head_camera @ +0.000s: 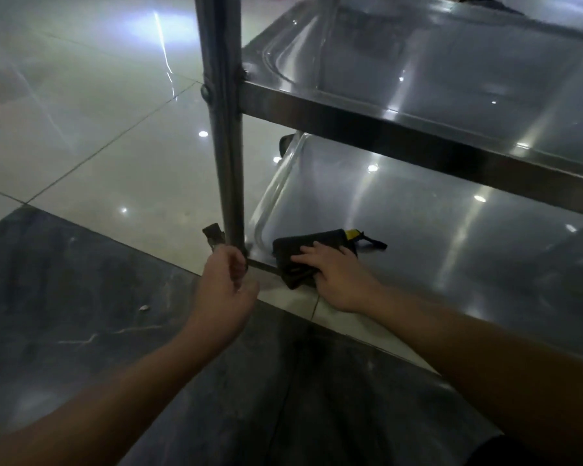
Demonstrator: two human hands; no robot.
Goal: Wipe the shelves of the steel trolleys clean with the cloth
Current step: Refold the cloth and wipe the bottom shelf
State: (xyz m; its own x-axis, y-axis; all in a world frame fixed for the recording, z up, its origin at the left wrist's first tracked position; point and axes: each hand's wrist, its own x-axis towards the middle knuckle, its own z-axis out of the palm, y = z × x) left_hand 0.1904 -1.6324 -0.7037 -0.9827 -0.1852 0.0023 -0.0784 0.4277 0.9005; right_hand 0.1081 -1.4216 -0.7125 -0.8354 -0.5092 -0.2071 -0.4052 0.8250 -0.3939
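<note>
Folded black cloth (312, 253) lies at bottom shelf's (418, 230) near corner.

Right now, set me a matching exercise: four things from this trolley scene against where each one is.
Things:
1. left hand
2. right hand
3. cloth
4. middle shelf

Places:
A. lying on the bottom shelf's near corner
B. above the bottom shelf
C. gripping the trolley's post
D. pressing flat on the cloth

Pairs: 1-C, 2-D, 3-A, 4-B

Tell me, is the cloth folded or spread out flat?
Folded: the dark cloth lies as a thick, compact pad under the right hand on the bottom shelf.
</note>
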